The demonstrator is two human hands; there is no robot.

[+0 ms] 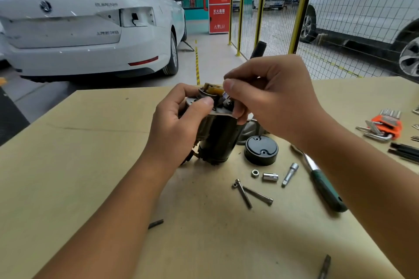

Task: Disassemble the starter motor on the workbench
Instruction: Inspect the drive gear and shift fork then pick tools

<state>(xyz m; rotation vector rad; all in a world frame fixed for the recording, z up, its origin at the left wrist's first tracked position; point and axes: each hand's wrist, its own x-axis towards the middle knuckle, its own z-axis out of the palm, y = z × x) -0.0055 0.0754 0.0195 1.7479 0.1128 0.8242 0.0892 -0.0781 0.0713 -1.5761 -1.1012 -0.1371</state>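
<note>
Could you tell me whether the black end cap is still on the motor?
Off: the black end cap lies on the workbench beside the starter motor.

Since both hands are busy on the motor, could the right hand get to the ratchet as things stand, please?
Probably yes: the ratchet lies uncovered just under the right hand's forearm, but those fingers first must release the motor.

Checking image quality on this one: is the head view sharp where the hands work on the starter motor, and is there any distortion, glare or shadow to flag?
Head view: the starter motor is fairly sharp, though the left hand and right hand cover its top; wide-angle bending curves the workbench edge and the fence posts; soft arm shadows fall on the bench; mild glare on the white car; the background is soft.
</note>
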